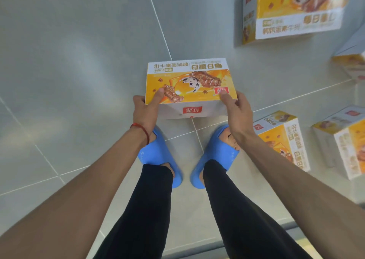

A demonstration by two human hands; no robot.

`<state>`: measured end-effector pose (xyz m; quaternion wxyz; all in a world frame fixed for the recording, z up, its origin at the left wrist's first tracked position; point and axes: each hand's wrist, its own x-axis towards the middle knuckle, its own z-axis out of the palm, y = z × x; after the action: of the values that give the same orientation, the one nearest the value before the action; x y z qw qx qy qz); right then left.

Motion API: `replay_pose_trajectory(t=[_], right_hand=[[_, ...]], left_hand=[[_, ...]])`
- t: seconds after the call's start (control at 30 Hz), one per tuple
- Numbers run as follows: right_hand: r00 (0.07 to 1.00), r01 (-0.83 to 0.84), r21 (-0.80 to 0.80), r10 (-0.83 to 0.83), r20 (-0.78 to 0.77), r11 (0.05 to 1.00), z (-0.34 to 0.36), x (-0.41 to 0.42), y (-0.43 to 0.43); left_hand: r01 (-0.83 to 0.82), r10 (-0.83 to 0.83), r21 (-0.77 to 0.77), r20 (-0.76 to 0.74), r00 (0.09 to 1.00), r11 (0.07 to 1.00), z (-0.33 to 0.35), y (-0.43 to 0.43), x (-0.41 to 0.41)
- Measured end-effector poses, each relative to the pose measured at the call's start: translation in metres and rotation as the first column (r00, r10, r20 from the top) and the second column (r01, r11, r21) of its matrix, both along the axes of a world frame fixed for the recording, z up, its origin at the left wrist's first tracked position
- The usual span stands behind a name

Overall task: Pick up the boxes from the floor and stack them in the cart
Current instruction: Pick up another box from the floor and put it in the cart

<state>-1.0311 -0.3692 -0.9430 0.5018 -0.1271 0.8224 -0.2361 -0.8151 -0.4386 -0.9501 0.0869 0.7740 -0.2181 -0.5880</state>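
Note:
A yellow and white snack box (189, 85) is held flat in front of me, above my feet. My left hand (146, 110) grips its near left corner, thumb on the top face. My right hand (237, 110) grips its near right corner, thumb on the red logo. Several more boxes of the same kind lie on the grey tiled floor: one at the upper right (292, 12), one at the far right edge (351, 65), one beside my right foot (282, 138), and one further right (343, 140). No cart is in view.
My feet in blue slides (158, 156) stand on the tiled floor (79, 61) under the held box. A red thread is tied on my left wrist. A darker strip runs along the lower right.

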Motion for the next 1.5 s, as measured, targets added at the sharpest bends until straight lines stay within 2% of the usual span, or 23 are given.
replay_pose_trajectory(t=[0.1, 0.17, 0.27, 0.47, 0.6, 0.73, 0.87, 0.97, 1.13, 1.3, 1.4, 1.5], right_hand=[[0.999, -0.04, -0.044, 0.039, -0.024, 0.998, -0.006, 0.001, -0.01], [0.997, -0.068, -0.08, 0.065, -0.034, 0.995, -0.013, 0.003, -0.017], [1.0, 0.003, -0.151, -0.004, -0.005, 0.989, -0.019, 0.006, -0.025], [0.996, 0.056, -0.152, -0.045, 0.073, 0.987, 0.018, 0.01, -0.023], [0.993, -0.02, -0.185, 0.042, 0.112, 0.983, 0.095, 0.017, -0.018], [0.975, -0.107, -0.187, 0.139, 0.172, 0.977, 0.191, 0.029, -0.015], [0.961, -0.191, -0.214, 0.227, 0.156, 0.958, 0.286, 0.049, -0.014], [0.945, -0.256, -0.232, 0.293, 0.145, 0.939, 0.352, 0.072, -0.012], [0.892, -0.357, -0.299, 0.418, 0.171, 0.885, 0.448, 0.115, -0.013], [0.798, -0.496, -0.372, 0.581, 0.16, 0.784, 0.525, 0.174, -0.013], [0.735, -0.561, -0.398, 0.658, 0.164, 0.725, 0.561, 0.213, -0.01], [0.656, -0.635, -0.45, 0.746, 0.113, 0.627, 0.593, 0.258, -0.006]], left_hand=[[-0.022, 0.023, -0.036, 0.028, 0.999, 0.999, -0.004, -0.01, -0.002], [-0.052, 0.054, -0.119, 0.011, 0.998, 0.991, -0.009, -0.015, -0.006], [-0.046, 0.041, -0.238, -0.024, 0.999, 0.97, -0.015, -0.02, -0.01], [-0.097, 0.082, -0.17, -0.091, 0.992, 0.981, 0.031, -0.021, -0.001], [-0.216, 0.192, -0.063, -0.262, 0.946, 0.974, 0.111, -0.004, 0.014], [-0.211, 0.175, -0.117, -0.258, 0.95, 0.971, 0.211, 0.016, 0.035], [-0.201, 0.15, -0.176, -0.265, 0.952, 0.964, 0.309, 0.041, 0.062], [-0.266, 0.215, -0.218, -0.233, 0.949, 0.939, 0.377, 0.063, 0.084], [-0.388, 0.365, -0.327, -0.131, 0.922, 0.862, 0.469, 0.097, 0.121], [-0.477, 0.522, -0.467, -0.037, 0.852, 0.745, 0.538, 0.137, 0.16], [-0.501, 0.584, -0.551, -0.03, 0.811, 0.667, 0.575, 0.16, 0.187], [-0.535, 0.626, -0.578, -0.055, 0.778, 0.615, 0.603, 0.182, 0.221]])
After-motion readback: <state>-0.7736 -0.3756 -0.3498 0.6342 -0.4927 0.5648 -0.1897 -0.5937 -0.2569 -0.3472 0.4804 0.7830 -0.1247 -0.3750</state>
